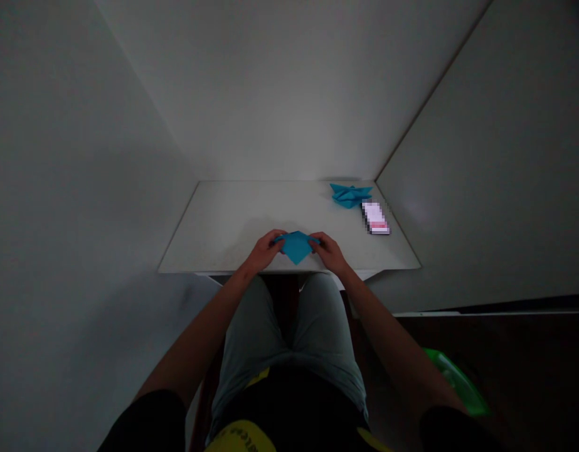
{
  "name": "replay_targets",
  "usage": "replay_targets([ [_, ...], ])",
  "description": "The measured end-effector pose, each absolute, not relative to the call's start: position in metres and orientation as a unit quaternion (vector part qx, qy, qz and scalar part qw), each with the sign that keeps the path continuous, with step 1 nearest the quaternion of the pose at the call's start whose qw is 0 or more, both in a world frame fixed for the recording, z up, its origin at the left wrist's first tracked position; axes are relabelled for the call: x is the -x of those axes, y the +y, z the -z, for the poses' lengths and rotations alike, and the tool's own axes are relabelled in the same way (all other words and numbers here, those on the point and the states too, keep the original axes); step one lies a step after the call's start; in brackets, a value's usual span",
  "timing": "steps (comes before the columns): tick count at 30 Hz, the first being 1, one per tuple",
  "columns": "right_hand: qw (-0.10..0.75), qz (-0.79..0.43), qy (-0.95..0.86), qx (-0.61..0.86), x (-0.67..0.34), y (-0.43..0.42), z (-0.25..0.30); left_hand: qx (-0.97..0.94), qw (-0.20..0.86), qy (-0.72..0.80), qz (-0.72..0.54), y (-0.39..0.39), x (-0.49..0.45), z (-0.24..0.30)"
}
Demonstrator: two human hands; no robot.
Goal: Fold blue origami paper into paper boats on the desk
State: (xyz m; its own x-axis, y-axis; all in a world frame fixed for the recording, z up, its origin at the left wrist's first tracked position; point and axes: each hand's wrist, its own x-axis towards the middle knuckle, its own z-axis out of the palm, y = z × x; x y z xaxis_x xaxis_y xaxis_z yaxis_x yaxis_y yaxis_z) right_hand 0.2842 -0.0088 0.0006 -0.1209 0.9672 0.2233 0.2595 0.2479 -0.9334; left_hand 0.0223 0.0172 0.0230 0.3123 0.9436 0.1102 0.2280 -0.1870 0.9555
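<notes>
A folded blue paper [296, 246] with a point toward me lies near the front edge of the white table [233, 226]. My left hand [266, 250] pinches its left corner, fingers closed on it. My right hand [327, 250] pinches its right corner in the same way. Both hands rest on the tabletop.
A finished blue folded paper figure [349, 194] sits at the back right of the table, with a phone [376, 218] just in front of it. White walls close in on the left, back and right. A green object [453, 380] lies on the dark floor at right.
</notes>
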Motion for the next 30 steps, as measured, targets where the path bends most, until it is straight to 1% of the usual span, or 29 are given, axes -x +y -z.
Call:
replay_targets([
  [3, 0.471, -0.404, -0.619, 0.481, -0.288, 0.003, 0.01, -0.646, 0.518, 0.44, -0.348, 0.026, -0.029, -0.017],
  [7, 0.467, -0.373, -0.635, 0.489, -0.29, 0.003, 0.023, -0.647, 0.53, 0.454, -0.306, 0.022, -0.034, -0.004],
  [12, 0.463, -0.357, -0.653, 0.482, -0.288, -0.002, 0.029, -0.616, 0.525, 0.449, -0.379, 0.017, -0.04, 0.007],
  [17, 0.509, -0.3, -0.597, 0.543, -0.28, -0.005, 0.029, -0.546, 0.478, 0.523, -0.447, 0.013, -0.054, 0.013],
  [19, 0.478, -0.322, -0.606, 0.548, -0.275, -0.006, 0.027, -0.558, 0.451, 0.532, -0.45, 0.009, -0.057, 0.013],
  [22, 0.423, -0.36, -0.619, 0.555, -0.266, -0.007, 0.023, -0.635, 0.427, 0.497, -0.409, 0.004, -0.057, 0.013],
  [26, 0.417, -0.338, -0.614, 0.578, -0.261, -0.008, 0.02, -0.703, 0.427, 0.449, -0.348, 0.0, -0.053, 0.01],
  [30, 0.404, -0.353, -0.634, 0.558, -0.263, -0.009, 0.022, -0.716, 0.423, 0.445, -0.333, 0.0, -0.053, 0.007],
])
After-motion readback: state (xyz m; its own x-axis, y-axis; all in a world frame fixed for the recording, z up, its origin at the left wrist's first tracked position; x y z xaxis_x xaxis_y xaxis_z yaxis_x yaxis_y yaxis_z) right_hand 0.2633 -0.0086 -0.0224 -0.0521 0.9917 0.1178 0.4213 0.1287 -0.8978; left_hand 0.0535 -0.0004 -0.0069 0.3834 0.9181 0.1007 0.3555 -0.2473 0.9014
